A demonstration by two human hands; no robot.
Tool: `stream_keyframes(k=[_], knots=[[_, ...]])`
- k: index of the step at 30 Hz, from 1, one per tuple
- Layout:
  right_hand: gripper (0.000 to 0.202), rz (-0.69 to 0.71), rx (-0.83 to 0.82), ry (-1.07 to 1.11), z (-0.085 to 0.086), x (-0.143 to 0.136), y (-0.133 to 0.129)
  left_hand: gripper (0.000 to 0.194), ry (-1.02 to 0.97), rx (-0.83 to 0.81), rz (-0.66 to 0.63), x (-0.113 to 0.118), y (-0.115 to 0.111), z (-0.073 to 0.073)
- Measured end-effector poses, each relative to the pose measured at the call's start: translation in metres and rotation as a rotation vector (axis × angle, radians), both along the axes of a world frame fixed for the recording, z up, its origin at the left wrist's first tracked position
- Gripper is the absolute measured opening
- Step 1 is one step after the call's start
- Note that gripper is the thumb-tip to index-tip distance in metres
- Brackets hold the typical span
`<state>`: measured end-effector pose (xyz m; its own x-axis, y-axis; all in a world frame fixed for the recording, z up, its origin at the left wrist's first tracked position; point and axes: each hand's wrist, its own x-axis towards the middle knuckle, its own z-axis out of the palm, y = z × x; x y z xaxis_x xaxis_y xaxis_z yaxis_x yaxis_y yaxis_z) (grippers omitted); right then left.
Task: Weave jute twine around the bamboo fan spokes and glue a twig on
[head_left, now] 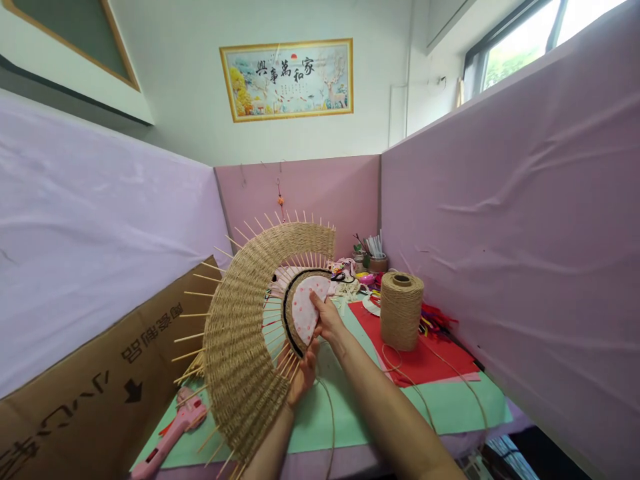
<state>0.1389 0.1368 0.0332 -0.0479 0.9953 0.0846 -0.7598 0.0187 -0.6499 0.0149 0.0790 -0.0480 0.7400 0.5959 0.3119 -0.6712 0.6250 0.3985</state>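
A large woven fan (235,320) of twine and thin wooden sticks is held up over the table, its stick ends poking out past the curved band. At its centre is a half-round pad (304,310) of white cloth with pink dots, edged in black. My right hand (327,317) grips this pad, thumb on the front face. Lower down, my left hand (303,377) is closed round the fan's lower edge near the sticks, partly hidden behind it. A strand of twine (330,413) hangs below my hands toward the table's front edge.
A big twine spool (401,313) stands on red felt sheets (425,370) at the right. A pink glue gun (173,430) lies front left beside a cardboard box (100,373). Craft bits and a pot of white sticks (377,260) sit at the back. Pink-lilac partitions (525,220) surround the table.
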Motion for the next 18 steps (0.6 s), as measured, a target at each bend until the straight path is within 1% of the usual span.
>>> stream_keyframes(k=[5,7,9,12,15,16,18], knots=[[0.046,0.051,0.004,-0.006,-0.005,0.002,-0.001,0.067,-0.056,0.055,-0.046,0.003,-0.005,0.001],[0.045,0.063,0.001,-0.005,-0.007,0.002,0.001,0.066,-0.038,0.048,-0.031,0.004,-0.01,0.004],[0.042,0.069,-0.007,-0.003,-0.01,0.002,0.002,0.058,0.047,-0.001,0.056,0.006,-0.016,0.01],[0.039,0.076,-0.021,0.0,-0.014,0.001,0.005,0.045,0.209,-0.128,0.221,0.009,-0.025,0.019],[0.036,0.079,-0.037,0.001,-0.018,0.001,0.007,0.044,0.244,-0.227,0.255,0.014,-0.031,0.027],[0.036,0.081,-0.042,0.0,-0.018,0.001,0.008,0.044,0.237,-0.228,0.255,0.015,-0.033,0.029],[0.036,0.087,-0.053,-0.001,-0.02,0.001,0.008,0.041,0.222,-0.138,0.294,0.018,-0.035,0.033]])
